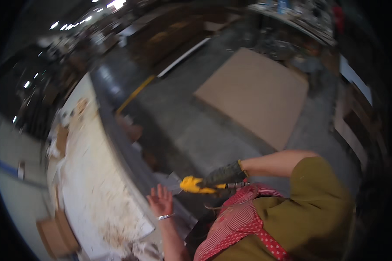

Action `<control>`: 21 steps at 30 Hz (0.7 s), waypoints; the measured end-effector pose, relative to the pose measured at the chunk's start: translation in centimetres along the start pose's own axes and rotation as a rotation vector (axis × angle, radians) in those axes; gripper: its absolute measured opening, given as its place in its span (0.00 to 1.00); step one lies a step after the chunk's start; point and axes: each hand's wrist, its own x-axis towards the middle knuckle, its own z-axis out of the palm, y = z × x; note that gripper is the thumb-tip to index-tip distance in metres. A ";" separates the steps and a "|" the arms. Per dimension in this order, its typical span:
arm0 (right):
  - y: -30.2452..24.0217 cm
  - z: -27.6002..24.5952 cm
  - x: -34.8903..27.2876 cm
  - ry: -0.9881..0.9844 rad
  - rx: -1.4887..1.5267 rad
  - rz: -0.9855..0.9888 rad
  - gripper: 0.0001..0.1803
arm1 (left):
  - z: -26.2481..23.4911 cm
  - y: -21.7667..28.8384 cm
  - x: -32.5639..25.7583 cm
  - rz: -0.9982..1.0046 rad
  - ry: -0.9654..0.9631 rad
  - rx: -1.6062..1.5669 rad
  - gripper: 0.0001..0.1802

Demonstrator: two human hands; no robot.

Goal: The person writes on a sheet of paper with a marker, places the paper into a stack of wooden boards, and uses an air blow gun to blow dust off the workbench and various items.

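My left hand is bare, with a silvery band at the wrist. Its fingers are stretched and spread beside the edge of a long white worktable, and nothing is in it. A dark grey glove with a yellow cuff edge covers my right hand. Those gloved fingers are closed round a yellow hand tool, held in front of my body. A metal fitting shows at the tool's near end. Motion blur and the glove hide the tool's exact kind.
Brownish smears mark the worktable's top. A cardboard box stands at its left side. A large brown board lies ahead on the grey floor, near a yellow floor line. A cluttered bench stands at the far right.
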 end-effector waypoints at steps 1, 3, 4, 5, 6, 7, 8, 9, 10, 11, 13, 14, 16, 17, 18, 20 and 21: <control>1.5 -2.9 -1.2 -0.092 0.084 0.001 0.26 | 1.3 -0.7 2.9 -0.022 -0.125 0.117 0.27; 2.5 -7.1 -4.8 0.148 0.047 0.095 0.24 | 4.2 -3.3 7.3 -0.127 -0.030 0.537 0.29; 5.4 -10.6 -4.5 0.283 0.224 -0.053 0.24 | 5.0 -5.1 9.3 -0.181 0.043 0.784 0.29; 9.8 -14.7 -3.4 0.415 0.405 -0.201 0.24 | 5.5 -7.3 10.2 -0.217 0.046 0.969 0.28; 13.0 -18.8 -4.4 0.416 0.500 -0.308 0.26 | 5.2 -9.3 11.0 -0.233 0.055 1.148 0.27; 17.5 -23.0 -3.6 0.640 0.746 -0.418 0.23 | 2.2 -10.3 12.5 -0.183 -0.083 1.416 0.26; 18.0 -24.3 -5.5 0.946 0.816 -0.414 0.27 | -0.6 -10.8 13.6 -0.119 -0.207 1.664 0.24; 22.4 -27.5 -7.5 0.933 1.127 -0.344 0.30 | 0.8 -11.9 13.0 -0.104 -0.337 1.785 0.22; 26.0 -29.4 -8.7 1.192 1.261 -0.369 0.33 | 2.8 -12.4 11.3 -0.081 -0.463 1.899 0.21; 29.9 -31.7 -10.2 1.258 1.444 -0.435 0.29 | 4.1 -12.2 10.2 -0.118 -0.496 1.983 0.21; 29.9 -32.2 -13.3 1.613 1.636 -0.570 0.34 | 1.9 -10.7 10.5 -0.157 -0.464 1.997 0.21; 30.8 -32.9 -14.7 1.687 1.635 -0.572 0.33 | -0.7 -9.8 11.3 -0.165 -0.439 1.928 0.21; 31.0 -34.1 -16.0 1.759 1.641 -0.578 0.32 | -4.3 -7.8 13.0 -0.254 -0.306 1.959 0.20; 30.2 -34.4 -16.7 1.570 1.522 -0.531 0.31 | -5.3 -6.7 13.9 -0.250 -0.314 1.964 0.20; 29.0 -34.5 -17.2 1.380 1.393 -0.484 0.31 | -6.2 -5.7 14.7 -0.295 -0.238 1.959 0.20; 22.3 -33.8 -16.9 1.329 1.135 -0.488 0.29 | -6.1 -4.6 16.1 -0.342 -0.157 1.952 0.19; 19.7 -34.1 -16.7 1.391 1.082 -0.461 0.28 | -5.7 -4.1 16.9 -0.344 -0.142 1.876 0.19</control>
